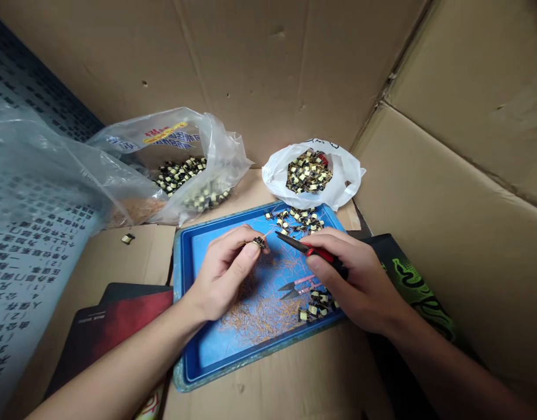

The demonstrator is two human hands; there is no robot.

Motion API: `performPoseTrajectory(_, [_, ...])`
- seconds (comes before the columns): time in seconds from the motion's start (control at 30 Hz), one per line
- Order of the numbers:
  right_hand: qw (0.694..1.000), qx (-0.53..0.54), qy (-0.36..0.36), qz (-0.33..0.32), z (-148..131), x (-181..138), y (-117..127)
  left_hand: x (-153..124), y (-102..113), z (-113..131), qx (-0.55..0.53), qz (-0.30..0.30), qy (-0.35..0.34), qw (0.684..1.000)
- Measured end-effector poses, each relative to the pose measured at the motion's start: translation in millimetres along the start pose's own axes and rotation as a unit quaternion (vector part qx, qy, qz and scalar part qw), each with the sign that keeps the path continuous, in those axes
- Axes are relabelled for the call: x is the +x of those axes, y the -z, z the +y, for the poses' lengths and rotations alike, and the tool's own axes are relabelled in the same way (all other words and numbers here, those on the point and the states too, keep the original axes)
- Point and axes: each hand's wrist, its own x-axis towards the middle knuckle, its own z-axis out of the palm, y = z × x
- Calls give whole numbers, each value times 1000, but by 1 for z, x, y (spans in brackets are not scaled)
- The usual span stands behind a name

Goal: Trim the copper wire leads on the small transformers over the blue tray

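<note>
Between thumb and fingers, my left hand [228,269] pinches a small transformer [258,241] with thin copper wires sticking out to the right. My right hand [353,271] is wrapped round red-handled thread snips [301,245], whose dark blades point left near those wire ends. Both hands are above a blue tray [231,357]. Lying in the tray are a second pair of snips [297,287] with pink handles and many loose wire clippings [263,319]. More transformers [301,220] sit at the tray's far side, and another group [316,306] lies near its front right.
A clear plastic bag [227,157] full of transformers stands at the back left, a white bag [274,172] of wired ones behind the tray. One loose transformer [128,238] lies on the cardboard at left. Cardboard walls [268,76] rise behind and at right.
</note>
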Motion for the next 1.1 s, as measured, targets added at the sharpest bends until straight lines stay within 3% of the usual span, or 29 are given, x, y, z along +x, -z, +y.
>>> performPoseTrajectory(0.57, [999,13,-23,23,1,-1,-5,-2,-3,4,32,-20,-9,999])
performPoseTrajectory(0.77, [993,-67,-60,71,14,4,4,-6,-8,13,52,-89,-74,992])
performPoseTrajectory(0.97, [997,54,-47,-34,10,1,6,-2,-3,6,93,-31,-40,994])
performPoseTrajectory(1.1, [992,114,-49,-34,9,-2,1,-2,-2,4,95,-24,-33,995])
